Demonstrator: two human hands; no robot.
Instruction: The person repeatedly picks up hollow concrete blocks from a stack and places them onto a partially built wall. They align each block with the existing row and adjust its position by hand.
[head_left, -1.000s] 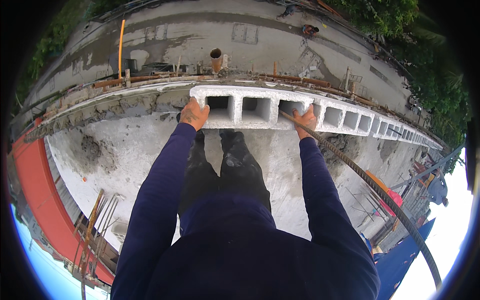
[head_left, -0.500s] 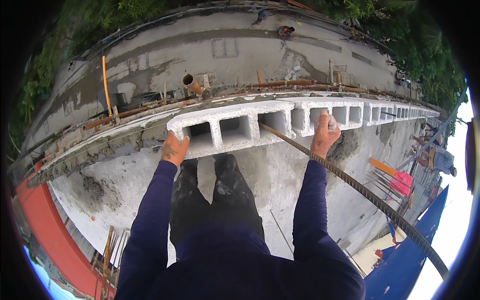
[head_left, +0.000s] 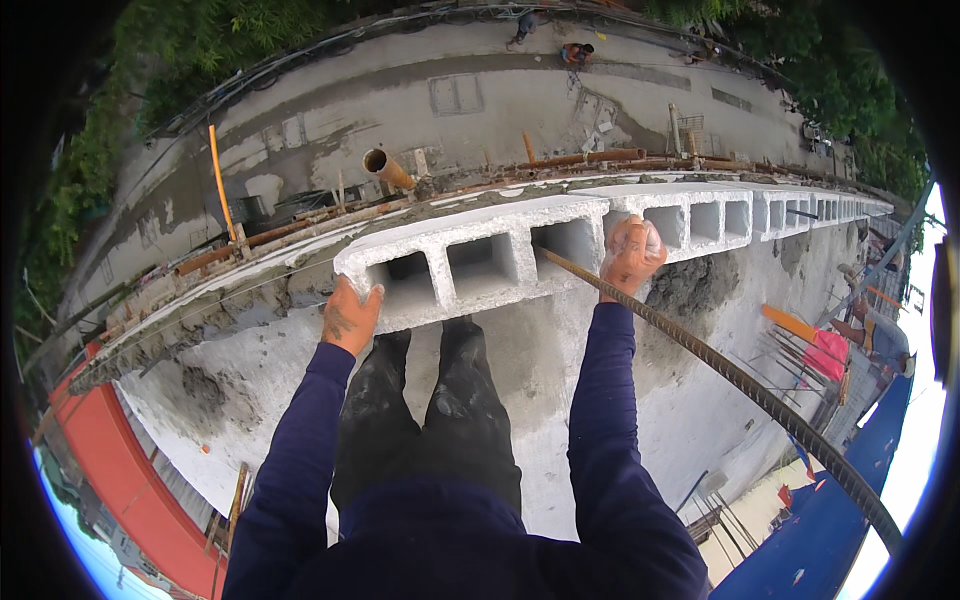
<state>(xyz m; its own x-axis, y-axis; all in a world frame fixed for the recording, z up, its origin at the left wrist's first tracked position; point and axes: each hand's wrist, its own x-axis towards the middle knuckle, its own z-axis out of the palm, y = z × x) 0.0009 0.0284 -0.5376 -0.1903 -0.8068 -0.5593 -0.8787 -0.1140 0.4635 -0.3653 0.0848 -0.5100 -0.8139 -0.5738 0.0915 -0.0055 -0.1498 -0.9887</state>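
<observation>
A white-grey hollow concrete block (head_left: 480,290) with three open cells lies at the near end of a row along the wall top. My left hand (head_left: 350,315) grips its left end, the thumb on the end face. At its right end, my closed right hand (head_left: 632,255) covers the joint with the neighbouring hollow block (head_left: 705,215); its fingertips are partly hidden. A ribbed steel bar (head_left: 720,377) comes out of the first block's right cell and slants toward the lower right, passing close by my right wrist.
Grey mortar (head_left: 250,310) runs along the wall top left of the block, beside a thin string. Beyond stand a rusty pipe (head_left: 388,168) and an orange rod (head_left: 221,185). People (head_left: 577,54) are far below; another person (head_left: 880,335) is at right. A red beam (head_left: 135,470) lies lower left.
My right hand has shifted left along the row, from the neighbouring block to the joint. My left hand keeps its hold on the left end. The whole view has shifted slightly.
</observation>
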